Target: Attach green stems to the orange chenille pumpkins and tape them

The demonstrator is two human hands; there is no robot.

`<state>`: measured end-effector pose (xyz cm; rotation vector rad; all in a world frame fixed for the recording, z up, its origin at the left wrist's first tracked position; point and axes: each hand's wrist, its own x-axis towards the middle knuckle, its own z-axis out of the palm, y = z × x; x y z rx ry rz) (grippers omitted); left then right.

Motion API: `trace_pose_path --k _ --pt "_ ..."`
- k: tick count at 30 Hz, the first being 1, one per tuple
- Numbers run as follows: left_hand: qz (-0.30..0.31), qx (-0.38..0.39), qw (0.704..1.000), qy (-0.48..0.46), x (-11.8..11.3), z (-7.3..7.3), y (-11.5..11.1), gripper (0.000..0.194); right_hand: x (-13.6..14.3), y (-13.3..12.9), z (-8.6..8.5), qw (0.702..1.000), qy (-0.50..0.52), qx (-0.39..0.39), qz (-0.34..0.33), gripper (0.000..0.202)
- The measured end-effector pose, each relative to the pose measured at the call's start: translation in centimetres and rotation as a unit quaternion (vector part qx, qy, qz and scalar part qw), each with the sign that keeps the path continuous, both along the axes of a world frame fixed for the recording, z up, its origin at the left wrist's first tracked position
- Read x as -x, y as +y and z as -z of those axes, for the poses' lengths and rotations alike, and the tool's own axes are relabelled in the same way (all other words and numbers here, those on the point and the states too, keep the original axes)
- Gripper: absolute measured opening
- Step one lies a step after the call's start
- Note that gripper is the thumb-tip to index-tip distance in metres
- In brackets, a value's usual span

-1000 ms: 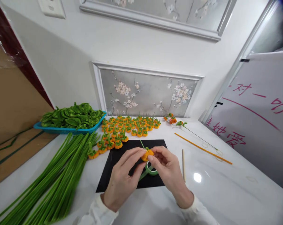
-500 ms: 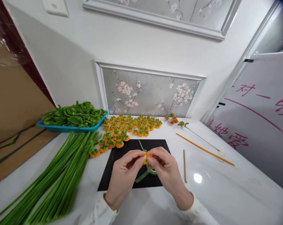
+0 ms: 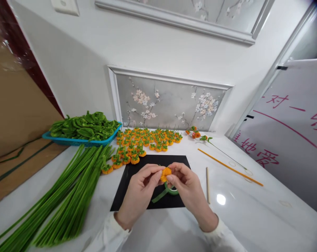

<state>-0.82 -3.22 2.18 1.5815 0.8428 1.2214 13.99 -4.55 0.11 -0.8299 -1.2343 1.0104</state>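
Between my two hands is a small orange pipe-cleaner flower [image 3: 165,173], its ruffled face turned up toward me. My left hand [image 3: 140,190] pinches its left edge with thumb and fingertips. On the other edge, my right hand [image 3: 187,187] is closed in a similar pinch. Most of the flower's green stem is hidden behind it. Just below the fingers, a roll of green tape [image 3: 171,190] with a loose end lies on a black mat [image 3: 129,189].
Several orange flowers [image 3: 147,140] with green tops stand behind the mat. Green pipe cleaners [image 3: 66,199] and a blue tray [image 3: 76,141] of green leaves lie left. To the right are a thin stick [image 3: 207,185], an orange pipe cleaner [image 3: 229,166] and a stemmed flower spray [image 3: 204,138].
The orange flower has been tilted so its face shows more and its green stem has swung out of sight. Both hands keep their pinch, and the view has shifted slightly.
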Motion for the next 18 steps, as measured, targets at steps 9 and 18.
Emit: trace_pose_path --k 9,18 --pt "0.005 -0.004 1.0 0.006 0.1 0.1 -0.1 0.021 -0.3 0.0 0.2 0.999 -0.033 0.023 0.016 0.015" --pt "0.01 0.028 1.0 -0.006 0.2 0.2 0.1 0.019 -0.3 -0.5 -0.8 0.997 0.016 0.078 -0.013 0.024"
